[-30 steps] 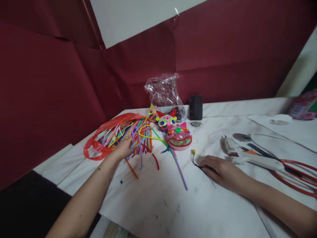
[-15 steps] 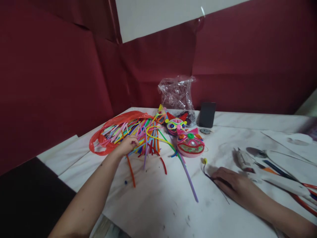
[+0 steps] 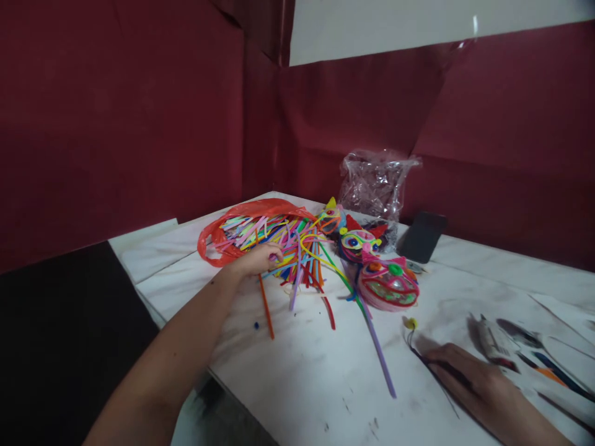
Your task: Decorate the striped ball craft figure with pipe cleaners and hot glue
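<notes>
My left hand (image 3: 264, 256) is at the near edge of a heap of colourful pipe cleaners (image 3: 297, 248), its fingers curled in; what they hold, if anything, is hidden. The heap spills from a red plastic bag (image 3: 211, 246). My right hand (image 3: 469, 378) rests on the table with its fingers closed on a thin dark wire (image 3: 417, 354), which ends in a small yellow coil (image 3: 411, 323). Between the hands sits a pink animal-head craft (image 3: 388, 286) with a red-rimmed mouth. Behind it are a craft head with red ears (image 3: 360, 243) and one with yellow ears (image 3: 331, 217).
A hot glue gun (image 3: 496, 344) and pliers (image 3: 520, 334) lie beyond my right hand. A dark phone-like slab (image 3: 422, 237) and a clear plastic bag (image 3: 374, 183) stand at the back. Loose pipe cleaners, including a purple one (image 3: 383, 359), stretch across the white tabletop (image 3: 288, 371).
The view has swung left, so everything sits further right in the picture. My left hand stays by the pipe cleaners, and my right hand keeps its grip on the wire.
</notes>
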`<state>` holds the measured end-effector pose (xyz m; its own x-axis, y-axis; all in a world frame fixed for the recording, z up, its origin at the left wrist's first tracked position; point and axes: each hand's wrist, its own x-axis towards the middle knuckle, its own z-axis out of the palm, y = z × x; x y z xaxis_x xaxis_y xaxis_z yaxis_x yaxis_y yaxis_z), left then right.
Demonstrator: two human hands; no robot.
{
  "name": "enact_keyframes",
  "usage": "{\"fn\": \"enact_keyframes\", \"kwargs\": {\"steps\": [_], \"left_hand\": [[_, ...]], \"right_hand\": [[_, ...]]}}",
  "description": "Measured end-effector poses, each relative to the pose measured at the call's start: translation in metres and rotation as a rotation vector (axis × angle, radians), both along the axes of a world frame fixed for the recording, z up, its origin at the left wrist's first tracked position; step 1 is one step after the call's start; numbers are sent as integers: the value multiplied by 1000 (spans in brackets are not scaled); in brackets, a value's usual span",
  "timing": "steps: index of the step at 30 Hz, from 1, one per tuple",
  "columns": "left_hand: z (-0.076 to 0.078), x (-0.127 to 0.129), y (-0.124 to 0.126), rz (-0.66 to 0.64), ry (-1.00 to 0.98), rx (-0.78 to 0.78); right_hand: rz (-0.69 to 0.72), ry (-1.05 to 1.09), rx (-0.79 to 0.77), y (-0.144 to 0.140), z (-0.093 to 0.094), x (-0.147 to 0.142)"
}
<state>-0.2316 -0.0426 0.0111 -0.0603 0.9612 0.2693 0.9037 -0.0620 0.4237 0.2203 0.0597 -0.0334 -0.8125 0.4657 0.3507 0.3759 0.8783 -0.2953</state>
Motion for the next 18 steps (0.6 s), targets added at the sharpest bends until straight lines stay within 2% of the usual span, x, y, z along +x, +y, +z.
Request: {"fn": "enact_keyframes", "kwargs": {"steps": [7,18], "left_hand": [[-6,5,3,19,86,-35],[2,12,-5,-6,224,-159]], "right_hand": [[-13,-6,5,-1,3,-1],[-12,-1,30,0,-2,1]]}}
